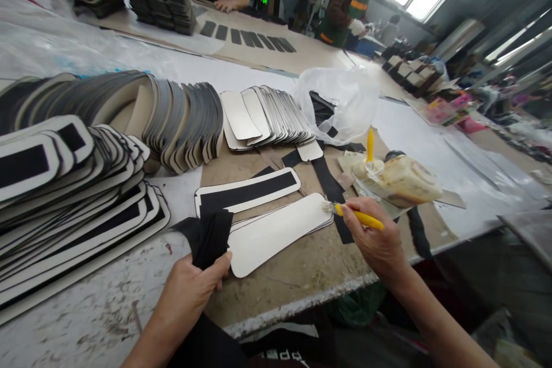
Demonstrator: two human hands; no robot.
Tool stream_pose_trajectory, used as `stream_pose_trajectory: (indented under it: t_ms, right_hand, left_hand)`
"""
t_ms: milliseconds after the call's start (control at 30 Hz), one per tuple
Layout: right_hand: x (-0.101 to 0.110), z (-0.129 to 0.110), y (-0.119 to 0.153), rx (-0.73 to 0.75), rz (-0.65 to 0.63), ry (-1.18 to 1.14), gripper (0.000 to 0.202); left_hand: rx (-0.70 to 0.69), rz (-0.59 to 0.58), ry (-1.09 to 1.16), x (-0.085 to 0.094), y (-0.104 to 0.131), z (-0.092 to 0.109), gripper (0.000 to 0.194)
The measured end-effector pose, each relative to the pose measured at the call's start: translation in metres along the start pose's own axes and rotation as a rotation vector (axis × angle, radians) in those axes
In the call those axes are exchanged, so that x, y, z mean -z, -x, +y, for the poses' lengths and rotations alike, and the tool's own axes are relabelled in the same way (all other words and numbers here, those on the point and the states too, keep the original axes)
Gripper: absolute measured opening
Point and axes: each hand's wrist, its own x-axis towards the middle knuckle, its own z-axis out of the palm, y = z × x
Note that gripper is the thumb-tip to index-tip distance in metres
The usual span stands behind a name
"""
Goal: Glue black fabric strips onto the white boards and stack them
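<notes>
My right hand [377, 236] is closed around a yellow-handled brush [362, 217], whose bristles touch the right end of a long white panel [280, 230]. That panel lies on top of a few others on the brown board. My left hand [194, 282] grips a bundle of black strips [211, 236], with the thumb beside the panel's lower left end. Just behind lies another white panel with a black strip on it [250, 191].
Finished-looking panels with black centres [77, 201] are piled at the left, near curved grey pieces [181, 121] and a white stack [276, 115]. A plastic bag [340, 100] and glue-crusted container [409, 178] stand behind. Two people work across the table.
</notes>
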Motion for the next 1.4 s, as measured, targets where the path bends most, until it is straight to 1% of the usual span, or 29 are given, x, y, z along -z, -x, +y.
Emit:
stream_pose_trajectory:
  t_ms: [67,167,267,367,400,467,533,633,800,933,1067,1233,1333,1400]
  right_hand:
    - [0.005,-0.011,0.002,-0.041,0.014,-0.03,0.007]
    - [0.004,-0.034,0.005,-0.211,0.0,-0.153,0.01]
    - [-0.015,-0.06,0.01,-0.364,-0.088,-0.431,0.016]
    - [-0.044,-0.079,0.015,-0.43,-0.192,-0.676,0.021]
    - [-0.053,-0.082,0.017,-0.44,-0.215,-0.714,0.021]
    - [-0.065,-0.082,0.02,-0.447,-0.234,-0.721,0.021]
    - [-0.069,-0.075,0.021,-0.43,-0.224,-0.654,0.02]
    - [-0.058,-0.056,0.021,-0.349,-0.169,-0.48,0.018]
    - [-0.027,-0.021,0.017,-0.194,-0.081,-0.203,0.012]
    - [-0.011,-0.003,0.012,-0.05,-0.022,-0.059,0.007]
    - [-0.003,-0.001,0.008,0.055,-0.018,-0.032,0.006]
    - [0.008,-0.006,0.004,0.164,0.061,0.018,0.005]
    - [0.018,-0.013,0.002,0.151,0.119,0.042,0.005]
    - [0.026,-0.021,0.001,0.108,0.131,0.033,0.007]
  left_hand:
    - [0.003,0.013,0.008,0.002,0.003,0.002,0.038]
    - [0.01,-0.011,0.092,0.004,0.007,0.002,0.034]
    - [0.011,-0.057,0.185,0.006,0.009,0.001,0.032]
    - [0.022,-0.062,0.201,0.006,0.009,0.0,0.033]
    - [0.026,-0.063,0.201,0.006,0.01,0.0,0.033]
    - [0.034,-0.065,0.199,0.006,0.01,0.0,0.033]
    - [0.041,-0.063,0.191,0.006,0.01,-0.002,0.033]
    - [0.043,-0.055,0.174,0.005,0.008,-0.004,0.033]
    - [0.06,-0.035,0.14,0.005,0.007,-0.005,0.035]
    - [0.049,-0.039,0.125,0.005,0.007,-0.004,0.038]
    - [0.03,-0.022,0.104,0.005,0.009,-0.003,0.039]
    - [0.006,-0.001,0.099,0.003,0.011,0.0,0.038]
    - [0.026,0.022,0.12,0.003,0.009,-0.001,0.038]
    - [0.031,0.09,0.135,0.007,0.009,-0.002,0.04]
